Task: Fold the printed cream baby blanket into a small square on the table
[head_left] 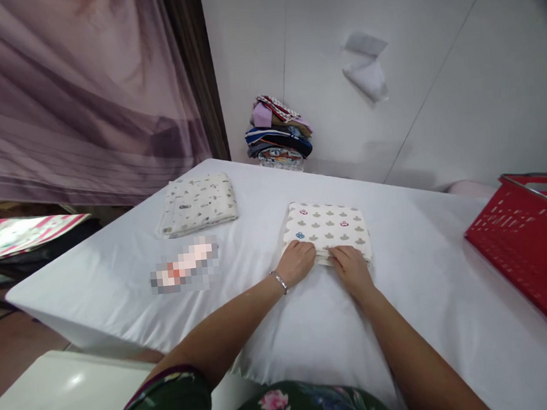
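A folded cream cloth [328, 220] lies in front of me, printed with grey shapes and a few red and blue motifs. My left hand [297, 260] closes over its near edge at the left corner, with a silver bracelet on the wrist. Along the same edge, to the right, my right hand [350, 267] grips the cloth with fingers bent over the layers. The thumbs are mostly hidden. A second folded cloth [199, 204], cream with small dark prints, rests at the far left of the white-covered table [419, 281].
A pixelated patch [183, 267] on the table's left hides an object. The red plastic basket [534, 233] stands at the right edge. Behind the table is a stack of folded clothes [279, 134] against the wall. A white plastic surface [70, 395] is at lower left.
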The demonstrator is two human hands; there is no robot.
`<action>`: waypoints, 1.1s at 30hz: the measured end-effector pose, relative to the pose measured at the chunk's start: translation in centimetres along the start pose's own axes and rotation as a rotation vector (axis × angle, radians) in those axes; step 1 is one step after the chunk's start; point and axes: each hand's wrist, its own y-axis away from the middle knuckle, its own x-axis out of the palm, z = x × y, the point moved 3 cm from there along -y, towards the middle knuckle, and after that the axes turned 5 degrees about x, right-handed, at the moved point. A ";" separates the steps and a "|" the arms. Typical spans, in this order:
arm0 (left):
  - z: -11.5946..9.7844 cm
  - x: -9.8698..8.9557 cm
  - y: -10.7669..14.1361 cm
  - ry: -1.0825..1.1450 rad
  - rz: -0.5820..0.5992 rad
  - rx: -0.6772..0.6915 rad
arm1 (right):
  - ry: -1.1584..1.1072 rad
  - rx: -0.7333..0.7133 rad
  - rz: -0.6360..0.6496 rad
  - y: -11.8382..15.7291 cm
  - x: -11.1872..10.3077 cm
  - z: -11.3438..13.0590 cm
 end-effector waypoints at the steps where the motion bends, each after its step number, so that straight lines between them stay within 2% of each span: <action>1: 0.0 0.0 -0.1 -0.007 0.007 -0.018 | -0.002 0.002 0.000 0.0 0.0 0.0; 10: 0.1 -0.6 -0.5 0.116 -0.060 -0.133 | -0.013 0.030 -0.019 -0.1 0.3 -0.2; 15: 0.3 -0.5 -0.4 0.119 -0.076 -0.113 | 0.026 0.064 -0.027 -0.4 0.2 0.2; 19: 0.3 -0.3 -0.1 0.084 -0.057 -0.067 | 0.022 0.038 -0.049 -0.3 0.2 0.1; 25: 0.3 -0.4 0.5 0.055 -0.098 -0.045 | 0.020 -0.004 -0.050 -0.1 0.4 -0.3; 33: 0.0 -0.6 0.7 0.105 -0.082 -0.012 | 0.005 -0.008 -0.042 0.0 0.1 -0.1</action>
